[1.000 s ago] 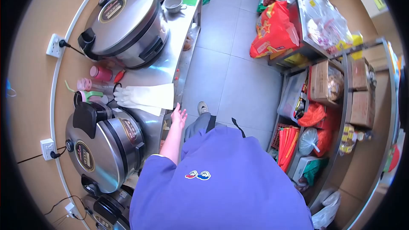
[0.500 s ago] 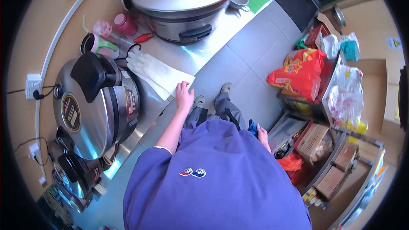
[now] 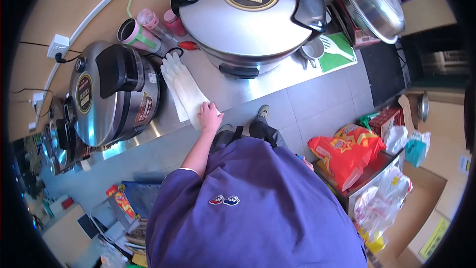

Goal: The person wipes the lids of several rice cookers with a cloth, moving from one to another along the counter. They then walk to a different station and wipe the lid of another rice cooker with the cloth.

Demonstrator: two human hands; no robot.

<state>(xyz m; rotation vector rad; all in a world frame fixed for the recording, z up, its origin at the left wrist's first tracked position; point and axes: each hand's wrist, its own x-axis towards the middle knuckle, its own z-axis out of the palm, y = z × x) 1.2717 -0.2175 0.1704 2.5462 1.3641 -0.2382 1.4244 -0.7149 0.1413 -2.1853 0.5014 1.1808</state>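
Observation:
A pair of long white rubber gloves (image 3: pixel 184 85) lies on the steel counter, their cuffs reaching the front edge. My left hand (image 3: pixel 209 115) is at the cuff end, its fingers bent over the upper glove's cuff; the thumb side faces right. Only a small part of my right hand (image 3: pixel 308 164) shows beside my purple top, next to a bit of a blue crumpled item (image 3: pixel 300 158); most of it is hidden. Left of the gloves stands a steel electric cooker (image 3: pixel 111 94) with a black handle. A larger cooker (image 3: pixel 248 20) stands behind them to the right.
Pink cups (image 3: pixel 139 34) and a red-tipped item (image 3: pixel 188 45) stand or lie by the wall. A metal cup (image 3: pixel 312 49) and a white slotted turner (image 3: pixel 337 48) sit by a green mat. Red bags (image 3: pixel 342 154) fill a box at right, near plastic bags (image 3: pixel 382 198).
The view has turned, bringing more of the large cooker into sight. My left hand now reaches further over the glove cuff. My right hand and the blue item are more hidden behind my top.

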